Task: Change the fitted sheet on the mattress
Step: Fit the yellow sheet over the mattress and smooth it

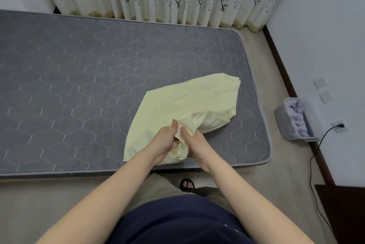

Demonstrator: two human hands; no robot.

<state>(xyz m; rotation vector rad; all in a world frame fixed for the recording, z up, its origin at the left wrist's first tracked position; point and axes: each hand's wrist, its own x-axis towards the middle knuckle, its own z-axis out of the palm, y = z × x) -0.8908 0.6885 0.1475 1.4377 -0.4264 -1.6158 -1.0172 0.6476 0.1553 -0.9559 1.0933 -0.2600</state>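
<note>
Bunching the pale yellow fitted sheet [189, 103] on the bare grey mattress [79, 86]; left hand [165, 143] and right hand [194, 145] each keep a closed grip on its gathered edge.

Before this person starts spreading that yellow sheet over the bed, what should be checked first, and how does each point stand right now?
1. Mattress bare, old sheet off: ok.
2. Yellow sheet on the mattress: ok, lying folded near the right end.
3. Left hand and right hand both gripping the bunched edge: ok.
4. Elastic corner found: cannot tell.
5. Mattress top free of other items: ok.
6. Basket clear of the feet: ok, beside the wall.
</note>
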